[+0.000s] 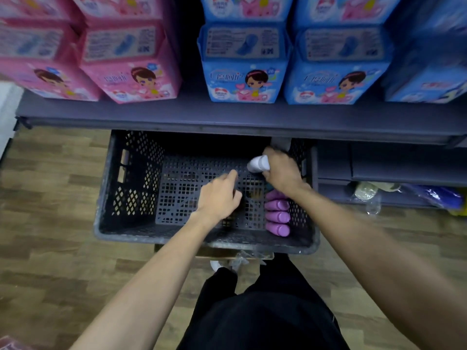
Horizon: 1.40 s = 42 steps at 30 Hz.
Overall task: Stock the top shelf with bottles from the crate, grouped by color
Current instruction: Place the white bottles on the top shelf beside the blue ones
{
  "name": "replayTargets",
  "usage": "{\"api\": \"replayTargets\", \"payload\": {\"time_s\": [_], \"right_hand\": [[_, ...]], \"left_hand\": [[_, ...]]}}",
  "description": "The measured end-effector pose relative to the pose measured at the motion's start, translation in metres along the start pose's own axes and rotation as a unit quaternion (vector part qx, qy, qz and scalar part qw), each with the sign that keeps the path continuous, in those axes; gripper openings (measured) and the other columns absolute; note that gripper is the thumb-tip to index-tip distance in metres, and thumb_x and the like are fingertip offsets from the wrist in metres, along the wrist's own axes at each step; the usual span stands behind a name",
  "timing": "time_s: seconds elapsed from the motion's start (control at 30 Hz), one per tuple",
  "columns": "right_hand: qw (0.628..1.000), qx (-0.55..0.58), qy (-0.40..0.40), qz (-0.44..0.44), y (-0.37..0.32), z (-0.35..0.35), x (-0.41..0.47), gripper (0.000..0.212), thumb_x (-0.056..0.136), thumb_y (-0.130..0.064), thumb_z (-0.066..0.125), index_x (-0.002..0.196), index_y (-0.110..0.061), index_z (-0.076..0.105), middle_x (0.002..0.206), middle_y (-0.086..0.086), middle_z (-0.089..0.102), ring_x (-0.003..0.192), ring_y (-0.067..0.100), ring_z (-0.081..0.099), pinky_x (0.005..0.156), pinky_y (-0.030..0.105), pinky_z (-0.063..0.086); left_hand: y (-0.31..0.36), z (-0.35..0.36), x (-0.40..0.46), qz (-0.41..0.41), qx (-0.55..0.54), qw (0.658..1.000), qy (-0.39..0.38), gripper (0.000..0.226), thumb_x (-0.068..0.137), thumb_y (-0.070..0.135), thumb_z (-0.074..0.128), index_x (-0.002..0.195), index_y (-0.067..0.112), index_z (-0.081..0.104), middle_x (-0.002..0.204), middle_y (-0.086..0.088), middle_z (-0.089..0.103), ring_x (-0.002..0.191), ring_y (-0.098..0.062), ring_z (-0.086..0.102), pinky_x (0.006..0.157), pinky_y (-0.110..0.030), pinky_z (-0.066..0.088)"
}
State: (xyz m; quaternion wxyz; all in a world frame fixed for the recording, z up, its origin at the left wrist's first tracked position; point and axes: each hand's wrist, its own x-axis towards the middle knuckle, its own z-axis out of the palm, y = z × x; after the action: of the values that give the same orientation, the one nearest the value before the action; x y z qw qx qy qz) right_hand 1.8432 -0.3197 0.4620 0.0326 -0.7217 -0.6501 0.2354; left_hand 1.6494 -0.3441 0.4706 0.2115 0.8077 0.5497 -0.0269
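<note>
Reaching down into the dark grey crate [131,178], both bare hands sit over its perforated floor. The right hand [280,170] has its fingers curled around a white bottle [257,164], gripping it near the far right corner of the crate with the rounded white end pointing left. The left hand [219,195] hovers over the middle of the crate floor with loosely bent fingers and the index finger stretched toward the white bottle; it holds nothing and stops just short of the bottle. Along the right wall of the crate lie the purple bottles [278,215], about 4 of them side by side in a row from near to far, the farthest one partly hidden under the right wrist. The crate stands on a wood-patterned floor [50,198], its far end tucked under the edge of a dark shelf [151,113]. On that shelf, pink packs [131,66] stand at the left and blue packs [242,66] at the right, each printed with a cartoon girl. Lower dark shelving [379,160] runs to the right of the crate, with a blue wrapped item [439,195] and something pale beside it, too blurred to identify. The person's dark trousers [265,311] fill the near centre, and clear crumpled plastic [245,258] lies just near the crate's near rim.
</note>
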Motion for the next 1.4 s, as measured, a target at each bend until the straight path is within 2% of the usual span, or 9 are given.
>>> {"api": "replayTargets", "payload": {"time_s": [0.27, 0.53, 0.73, 0.87, 1.0, 1.13, 1.23, 1.3, 1.4], "right_hand": [[0.988, 0.136, 0.031, -0.060, -0.015, -0.031, -0.068, 0.044, 0.081, -0.022, 0.074, 0.114, -0.017, 0.046, 0.103, 0.008, 0.066, 0.092, 0.026, 0.062, 0.070, 0.035, 0.047], [0.977, 0.129, 0.096, -0.137, -0.050, -0.079, -0.114, 0.045, 0.089, -0.032, 0.069, 0.125, -0.023, 0.044, 0.111, -0.004, 0.063, 0.100, 0.017, 0.060, 0.080, 0.036, 0.050], [0.968, 0.089, 0.159, -0.173, -0.086, -0.131, -0.132, 0.046, 0.087, -0.037, 0.069, 0.124, -0.025, 0.045, 0.101, -0.010, 0.060, 0.086, 0.013, 0.055, 0.074, 0.036, 0.049], [0.957, 0.089, 0.195, -0.197, -0.109, -0.178, -0.139, 0.048, 0.086, -0.041, 0.070, 0.125, -0.028, 0.044, 0.099, -0.014, 0.062, 0.083, 0.008, 0.056, 0.074, 0.037, 0.051], [0.938, 0.102, 0.239, -0.227, -0.137, -0.235, -0.147, 0.050, 0.083, -0.042, 0.071, 0.125, -0.029, 0.046, 0.104, -0.008, 0.067, 0.093, 0.017, 0.065, 0.079, 0.045, 0.053], [0.916, 0.118, 0.290, -0.251, -0.168, -0.299, -0.160, 0.048, 0.083, -0.032, 0.077, 0.123, -0.020, 0.052, 0.101, -0.010, 0.067, 0.090, 0.010, 0.065, 0.077, 0.037, 0.055], [0.900, 0.121, 0.318, -0.274, -0.192, -0.346, -0.167, 0.047, 0.083, -0.027, 0.078, 0.123, -0.016, 0.054, 0.104, -0.006, 0.069, 0.091, 0.004, 0.066, 0.078, 0.024, 0.055], [0.890, 0.109, 0.334, -0.291, -0.207, -0.373, -0.170, 0.048, 0.083, -0.026, 0.077, 0.124, -0.014, 0.055, 0.107, -0.005, 0.069, 0.094, 0.004, 0.065, 0.076, 0.018, 0.053], [0.881, 0.083, 0.348, -0.311, -0.224, -0.406, -0.171, 0.047, 0.086, -0.031, 0.074, 0.126, -0.014, 0.056, 0.110, -0.006, 0.070, 0.098, 0.007, 0.066, 0.080, 0.022, 0.054]], "left_hand": [[-0.003, -0.024, -0.020, 0.032, -0.026, 0.999, 0.036, 0.028, 0.094, 0.031, 0.048, 0.118, 0.018, 0.043, 0.097, -0.001, 0.058, 0.075, -0.024, 0.058, 0.059, -0.038, 0.052], [0.005, -0.076, -0.035, 0.109, -0.044, 0.986, 0.116, 0.021, 0.089, 0.028, 0.052, 0.107, 0.018, 0.046, 0.090, 0.001, 0.056, 0.076, -0.025, 0.058, 0.056, -0.035, 0.045], [0.014, -0.126, -0.048, 0.160, -0.057, 0.972, 0.164, 0.014, 0.085, 0.026, 0.052, 0.086, 0.022, 0.038, 0.080, 0.004, 0.052, 0.072, -0.023, 0.054, 0.058, -0.039, 0.047], [0.016, -0.171, -0.051, 0.191, -0.042, 0.954, 0.227, 0.013, 0.084, 0.028, 0.053, 0.090, 0.021, 0.043, 0.083, 0.005, 0.055, 0.077, -0.023, 0.055, 0.061, -0.039, 0.047], [0.030, -0.230, -0.056, 0.215, -0.038, 0.931, 0.293, 0.014, 0.083, 0.030, 0.053, 0.089, 0.018, 0.047, 0.083, 0.003, 0.056, 0.076, -0.023, 0.057, 0.062, -0.040, 0.047], [0.047, -0.300, -0.066, 0.227, -0.011, 0.900, 0.372, 0.016, 0.085, 0.030, 0.055, 0.088, 0.016, 0.048, 0.082, 0.001, 0.056, 0.073, -0.025, 0.054, 0.057, -0.036, 0.038], [0.058, -0.352, -0.075, 0.226, -0.002, 0.881, 0.416, 0.019, 0.085, 0.030, 0.055, 0.083, 0.016, 0.043, 0.079, 0.000, 0.053, 0.068, -0.024, 0.046, 0.057, -0.034, 0.032], [0.063, -0.380, -0.077, 0.225, -0.001, 0.873, 0.433, 0.019, 0.085, 0.030, 0.054, 0.084, 0.015, 0.043, 0.079, 0.000, 0.053, 0.069, -0.025, 0.048, 0.057, -0.035, 0.033], [0.066, -0.414, -0.076, 0.235, 0.008, 0.856, 0.460, 0.015, 0.085, 0.029, 0.052, 0.087, 0.015, 0.048, 0.083, -0.001, 0.060, 0.074, -0.028, 0.056, 0.058, -0.037, 0.040]]}}
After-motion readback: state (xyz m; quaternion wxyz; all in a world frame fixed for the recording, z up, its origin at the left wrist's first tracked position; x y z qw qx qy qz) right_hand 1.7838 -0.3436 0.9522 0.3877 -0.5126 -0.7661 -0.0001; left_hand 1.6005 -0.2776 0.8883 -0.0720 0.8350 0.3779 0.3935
